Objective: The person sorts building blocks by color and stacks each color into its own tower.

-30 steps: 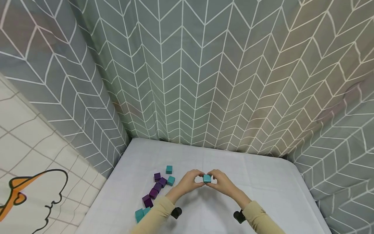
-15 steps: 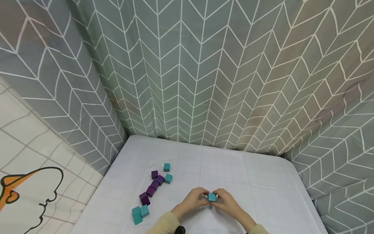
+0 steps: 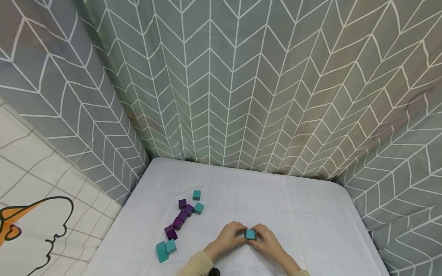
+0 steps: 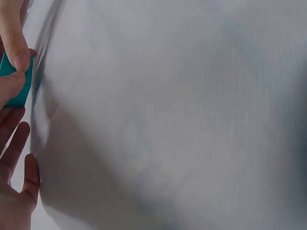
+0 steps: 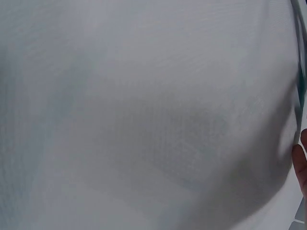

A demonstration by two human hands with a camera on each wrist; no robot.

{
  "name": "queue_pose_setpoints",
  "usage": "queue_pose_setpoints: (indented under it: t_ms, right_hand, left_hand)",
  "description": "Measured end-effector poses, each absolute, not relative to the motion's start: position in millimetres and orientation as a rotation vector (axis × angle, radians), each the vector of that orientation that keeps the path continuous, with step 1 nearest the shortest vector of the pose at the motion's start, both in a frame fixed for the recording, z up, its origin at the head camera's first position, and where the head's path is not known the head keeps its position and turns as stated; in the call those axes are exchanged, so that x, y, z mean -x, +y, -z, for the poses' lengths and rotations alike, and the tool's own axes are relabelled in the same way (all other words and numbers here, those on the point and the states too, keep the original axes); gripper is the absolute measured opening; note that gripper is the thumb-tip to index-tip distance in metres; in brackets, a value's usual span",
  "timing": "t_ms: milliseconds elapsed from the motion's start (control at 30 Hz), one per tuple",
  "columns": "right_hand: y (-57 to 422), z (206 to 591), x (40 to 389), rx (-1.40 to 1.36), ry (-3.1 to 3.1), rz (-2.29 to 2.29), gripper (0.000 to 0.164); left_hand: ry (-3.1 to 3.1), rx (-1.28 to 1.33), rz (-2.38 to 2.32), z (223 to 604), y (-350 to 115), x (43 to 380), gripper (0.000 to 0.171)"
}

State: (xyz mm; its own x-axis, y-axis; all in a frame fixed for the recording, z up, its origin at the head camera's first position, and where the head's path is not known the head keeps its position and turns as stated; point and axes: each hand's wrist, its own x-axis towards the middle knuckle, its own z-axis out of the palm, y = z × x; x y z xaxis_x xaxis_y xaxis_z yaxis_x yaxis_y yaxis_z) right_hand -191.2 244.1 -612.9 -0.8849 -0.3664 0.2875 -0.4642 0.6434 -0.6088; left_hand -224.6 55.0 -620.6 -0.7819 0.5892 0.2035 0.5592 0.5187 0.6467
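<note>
A teal cube (image 3: 250, 234) sits between both hands at the front middle of the table in the head view. My left hand (image 3: 228, 237) pinches it from the left with thumb and finger. From the other side my right hand (image 3: 268, 241) pinches it the same way. At the left edge of the left wrist view, fingertips press on the teal cube (image 4: 20, 93). Only a few fingers (image 5: 300, 163) show at the right edge of the right wrist view. Whether the cube touches the cloth is hard to tell.
Left of the hands, several purple cubes (image 3: 182, 216) form a slanting row. Two teal cubes (image 3: 198, 208) lie near its far end, more teal cubes (image 3: 162, 251) at its near end. A white cloth (image 3: 293, 203) covers the table; patterned curtains (image 3: 221, 96) surround it.
Both hands have drawn the teal cube nearer to the person and lower in the head view. Over the last half second they barely move. The cubes at left stay in place.
</note>
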Motion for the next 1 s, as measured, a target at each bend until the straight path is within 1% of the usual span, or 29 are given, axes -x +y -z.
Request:
queue_pose_setpoints:
  t_ms: [167, 567, 767, 1000]
  right_hand:
    - [244.3, 613.6, 191.1, -0.699, -2.711, -1.072, 0.028]
    - [245.6, 624.7, 189.9, -0.695, -2.675, -1.05, 0.03]
    - [245.4, 623.4, 190.3, -0.67, -2.695, -1.087, 0.032]
    - [246.6, 622.7, 190.6, -0.711, -2.681, -1.113, 0.034]
  left_hand:
    - [2.738, -0.959, -1.058, 621.8, 56.2, 222.1, 0.031]
    - [2.795, -1.043, -1.066, 630.4, 55.1, 221.0, 0.034]
    - [2.821, -1.091, -1.051, 628.8, 55.5, 221.6, 0.033]
    - [2.839, -1.112, -1.016, 628.8, 54.5, 220.8, 0.032]
